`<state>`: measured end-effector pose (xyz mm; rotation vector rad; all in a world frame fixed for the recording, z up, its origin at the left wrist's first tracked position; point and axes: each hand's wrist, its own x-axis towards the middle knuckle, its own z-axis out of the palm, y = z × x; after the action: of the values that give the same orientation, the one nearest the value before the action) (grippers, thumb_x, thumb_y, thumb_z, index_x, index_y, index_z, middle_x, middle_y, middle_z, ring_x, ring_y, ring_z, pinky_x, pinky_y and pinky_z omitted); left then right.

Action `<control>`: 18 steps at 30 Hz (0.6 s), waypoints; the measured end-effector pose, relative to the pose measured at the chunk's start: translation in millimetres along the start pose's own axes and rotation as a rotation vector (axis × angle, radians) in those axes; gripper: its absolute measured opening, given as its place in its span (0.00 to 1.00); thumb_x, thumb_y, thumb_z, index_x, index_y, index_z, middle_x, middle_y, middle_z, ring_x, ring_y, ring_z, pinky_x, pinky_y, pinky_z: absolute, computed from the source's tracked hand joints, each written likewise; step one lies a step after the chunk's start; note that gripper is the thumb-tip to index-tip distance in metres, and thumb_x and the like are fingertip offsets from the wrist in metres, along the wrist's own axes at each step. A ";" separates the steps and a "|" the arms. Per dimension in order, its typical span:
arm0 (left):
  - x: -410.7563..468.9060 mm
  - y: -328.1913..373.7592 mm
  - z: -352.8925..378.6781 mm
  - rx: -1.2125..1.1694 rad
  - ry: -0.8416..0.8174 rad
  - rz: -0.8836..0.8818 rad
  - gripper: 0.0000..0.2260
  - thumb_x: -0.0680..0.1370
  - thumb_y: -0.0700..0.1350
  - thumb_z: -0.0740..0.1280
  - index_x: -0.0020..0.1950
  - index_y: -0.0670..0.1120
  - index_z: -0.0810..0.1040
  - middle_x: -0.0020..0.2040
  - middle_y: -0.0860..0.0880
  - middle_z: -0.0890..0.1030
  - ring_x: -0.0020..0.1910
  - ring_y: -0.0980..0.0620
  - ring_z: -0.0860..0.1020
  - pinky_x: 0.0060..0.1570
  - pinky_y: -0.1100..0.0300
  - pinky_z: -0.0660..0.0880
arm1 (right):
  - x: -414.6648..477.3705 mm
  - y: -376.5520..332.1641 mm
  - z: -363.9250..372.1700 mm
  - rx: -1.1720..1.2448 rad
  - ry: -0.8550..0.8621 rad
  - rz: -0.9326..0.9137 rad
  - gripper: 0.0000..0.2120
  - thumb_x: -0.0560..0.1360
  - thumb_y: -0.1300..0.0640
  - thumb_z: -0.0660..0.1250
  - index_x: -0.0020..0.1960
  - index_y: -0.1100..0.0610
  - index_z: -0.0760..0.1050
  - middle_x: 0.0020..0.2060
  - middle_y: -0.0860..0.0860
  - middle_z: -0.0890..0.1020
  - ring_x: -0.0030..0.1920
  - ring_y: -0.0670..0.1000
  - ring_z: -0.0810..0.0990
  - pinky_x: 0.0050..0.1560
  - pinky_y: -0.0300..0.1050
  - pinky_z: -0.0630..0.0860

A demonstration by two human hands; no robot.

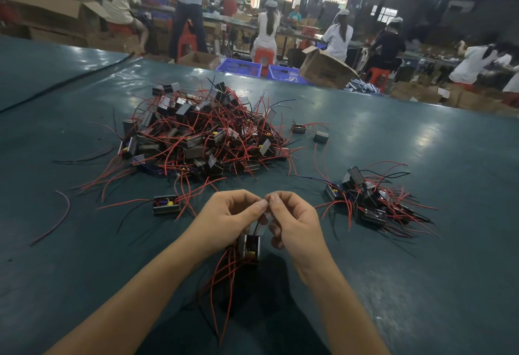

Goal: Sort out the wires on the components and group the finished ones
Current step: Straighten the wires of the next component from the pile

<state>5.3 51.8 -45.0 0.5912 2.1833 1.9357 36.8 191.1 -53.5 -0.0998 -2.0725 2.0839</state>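
Two hands met above one component: my left hand and right hand both pinched its wire at the fingertips. The body hung upright at 6 o'clock. The finished pile lay on the table at 3 o'clock, nearer my right hand, which I judged the one to carry it over.

Glossy, smooth teal table covering; red plastic-sheathed wires on a shiny metal-framed component; matt cardboard box.

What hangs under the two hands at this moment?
One component, held in the left hand, with red wires trailing below. A thin wire rises to where left and right hand pinch; its end is hidden there.
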 end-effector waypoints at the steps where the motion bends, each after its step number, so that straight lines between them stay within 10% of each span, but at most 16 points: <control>1: -0.5 -0.3 0.0 0.041 0.025 0.008 0.06 0.79 0.41 0.67 0.44 0.43 0.82 0.32 0.55 0.82 0.29 0.64 0.77 0.33 0.73 0.71 | 1.1 1.6 -1.1 -0.092 0.057 -0.058 0.06 0.79 0.58 0.66 0.43 0.54 0.78 0.28 0.42 0.79 0.27 0.39 0.74 0.28 0.31 0.69; 18: -5.0 -1.3 0.6 0.371 0.058 0.149 0.09 0.78 0.43 0.69 0.37 0.50 0.82 0.32 0.55 0.82 0.32 0.58 0.80 0.35 0.67 0.74 | 0.3 -1.6 -5.4 -0.217 0.010 -0.176 0.07 0.76 0.62 0.69 0.40 0.56 0.81 0.33 0.50 0.84 0.38 0.55 0.82 0.43 0.49 0.80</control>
<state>9.9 50.3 -47.1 0.7804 2.6278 1.6336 37.7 196.4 -52.0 0.0395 -2.2073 1.7513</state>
